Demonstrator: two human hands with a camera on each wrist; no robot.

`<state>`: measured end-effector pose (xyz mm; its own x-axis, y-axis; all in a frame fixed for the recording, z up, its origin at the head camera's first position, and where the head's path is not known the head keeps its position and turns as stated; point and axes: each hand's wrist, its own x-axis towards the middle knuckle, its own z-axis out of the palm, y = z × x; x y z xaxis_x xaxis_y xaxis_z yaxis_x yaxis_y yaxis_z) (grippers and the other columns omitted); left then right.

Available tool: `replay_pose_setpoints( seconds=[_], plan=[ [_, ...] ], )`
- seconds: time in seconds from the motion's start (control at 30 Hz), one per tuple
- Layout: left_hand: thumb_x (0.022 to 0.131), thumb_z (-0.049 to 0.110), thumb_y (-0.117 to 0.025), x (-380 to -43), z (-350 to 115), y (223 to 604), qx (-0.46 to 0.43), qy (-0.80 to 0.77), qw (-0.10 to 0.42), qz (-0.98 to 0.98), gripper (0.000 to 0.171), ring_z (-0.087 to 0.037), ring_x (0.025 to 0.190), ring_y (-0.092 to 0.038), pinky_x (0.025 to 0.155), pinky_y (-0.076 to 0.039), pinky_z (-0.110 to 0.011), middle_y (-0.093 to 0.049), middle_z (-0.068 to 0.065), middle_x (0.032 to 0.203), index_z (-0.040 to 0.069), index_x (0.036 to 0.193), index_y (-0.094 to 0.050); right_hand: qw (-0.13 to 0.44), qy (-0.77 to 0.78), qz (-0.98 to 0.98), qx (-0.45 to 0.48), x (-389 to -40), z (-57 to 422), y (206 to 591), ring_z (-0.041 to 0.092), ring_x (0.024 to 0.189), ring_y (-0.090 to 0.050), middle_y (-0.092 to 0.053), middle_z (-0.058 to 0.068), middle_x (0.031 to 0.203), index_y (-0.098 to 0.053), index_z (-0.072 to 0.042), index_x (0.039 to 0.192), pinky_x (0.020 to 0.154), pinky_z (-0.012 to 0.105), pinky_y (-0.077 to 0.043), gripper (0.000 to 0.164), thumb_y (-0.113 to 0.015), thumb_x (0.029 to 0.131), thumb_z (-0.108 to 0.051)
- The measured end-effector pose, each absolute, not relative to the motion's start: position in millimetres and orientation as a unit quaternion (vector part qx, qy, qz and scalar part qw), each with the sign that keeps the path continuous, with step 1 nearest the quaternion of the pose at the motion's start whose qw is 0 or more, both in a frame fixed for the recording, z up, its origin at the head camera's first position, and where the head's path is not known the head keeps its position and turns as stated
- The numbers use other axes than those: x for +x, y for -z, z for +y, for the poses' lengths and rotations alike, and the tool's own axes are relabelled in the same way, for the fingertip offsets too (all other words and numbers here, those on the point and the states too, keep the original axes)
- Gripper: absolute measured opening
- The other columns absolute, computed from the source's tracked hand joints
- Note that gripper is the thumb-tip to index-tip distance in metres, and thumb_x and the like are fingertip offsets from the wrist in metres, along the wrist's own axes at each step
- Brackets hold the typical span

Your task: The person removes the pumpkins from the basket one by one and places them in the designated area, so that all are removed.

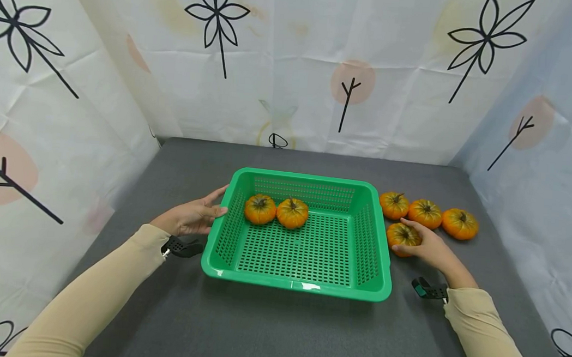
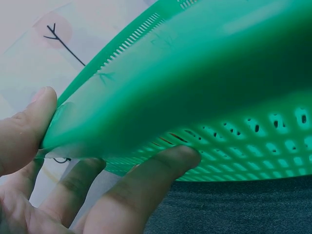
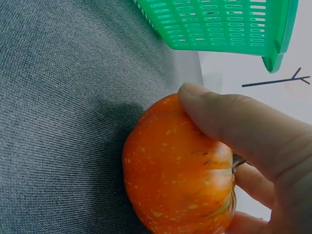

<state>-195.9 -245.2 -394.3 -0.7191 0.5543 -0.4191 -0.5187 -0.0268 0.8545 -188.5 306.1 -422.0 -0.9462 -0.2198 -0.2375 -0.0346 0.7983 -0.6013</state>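
A green plastic basket (image 1: 299, 291) with slotted walls stands on the table, two small orange pumpkins (image 1: 292, 214) side by side inside it near its left back. My left hand (image 1: 192, 215) grips the basket's left rim; in the left wrist view the thumb (image 2: 29, 124) lies at the rim and the fingers reach along the outer wall. Just right of the basket, my right hand (image 1: 431, 250) holds a mottled orange pumpkin (image 1: 402, 238) between thumb and fingers. The right wrist view shows this pumpkin (image 3: 178, 168) close up, its far-side fingers partly hidden behind it.
Three more pumpkins (image 1: 425, 213) sit in a row beyond my right hand, beside the basket's back right corner. A grey cloth covers the table (image 1: 276, 336). White curtains (image 1: 292, 80) with drawn flowers and branches rise at the back and both sides.
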Motion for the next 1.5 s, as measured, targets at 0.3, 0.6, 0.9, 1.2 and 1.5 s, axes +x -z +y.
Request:
replay_pose_setpoints(
  seconds=[0.3,0.6,0.9,1.2,1.5],
  plan=[
    [0.103,0.01,-0.047,-197,-244,395,0.02,-0.72,0.376,0.583,0.081,-0.022,0.102,-0.068,0.083,-0.06,-0.04,-0.004,-0.016,0.162,0.045,0.153,0.006,0.145,0.311,0.936,-0.072,-188,307,422,0.058,0.13,-0.028,-0.023,0.037,0.15,-0.028,-0.003,0.152,0.098,0.072,-0.033,0.089,-0.071,0.086,-0.045],
    [0.103,0.01,-0.047,-196,-245,395,0.013,-0.722,0.377,0.58,0.08,-0.022,0.102,-0.068,0.086,-0.059,-0.042,-0.005,-0.016,0.162,0.045,0.154,0.004,0.137,0.318,0.935,-0.07,-187,305,423,0.058,0.132,-0.027,-0.022,0.036,0.151,-0.027,-0.003,0.152,0.1,0.072,-0.031,0.09,-0.071,0.087,-0.045],
    [0.103,0.01,-0.047,-196,-245,394,0.017,-0.72,0.378,0.582,0.08,-0.022,0.102,-0.068,0.084,-0.059,-0.04,-0.004,-0.016,0.162,0.045,0.153,0.005,0.136,0.332,0.931,-0.065,-185,304,419,0.058,0.133,-0.024,-0.021,0.035,0.152,-0.024,-0.003,0.153,0.101,0.073,-0.029,0.09,-0.071,0.087,-0.043],
    [0.103,0.009,-0.046,-196,-246,394,0.016,-0.723,0.377,0.58,0.079,-0.022,0.102,-0.068,0.085,-0.059,-0.041,-0.002,-0.015,0.162,0.045,0.154,0.005,0.126,0.351,0.926,-0.062,-184,305,409,0.056,0.132,-0.029,-0.025,0.034,0.151,-0.021,0.0,0.153,0.105,0.068,-0.032,0.087,-0.066,0.091,-0.042],
    [0.103,0.01,-0.046,-196,-245,393,0.014,-0.722,0.379,0.579,0.08,-0.023,0.105,-0.067,0.084,-0.06,-0.04,-0.001,-0.015,0.163,0.045,0.153,0.006,0.096,0.391,0.914,-0.056,-180,301,385,0.051,0.134,-0.034,-0.029,0.029,0.152,-0.022,-0.004,0.154,0.1,0.066,-0.039,0.08,-0.062,0.095,-0.041]
  ],
)
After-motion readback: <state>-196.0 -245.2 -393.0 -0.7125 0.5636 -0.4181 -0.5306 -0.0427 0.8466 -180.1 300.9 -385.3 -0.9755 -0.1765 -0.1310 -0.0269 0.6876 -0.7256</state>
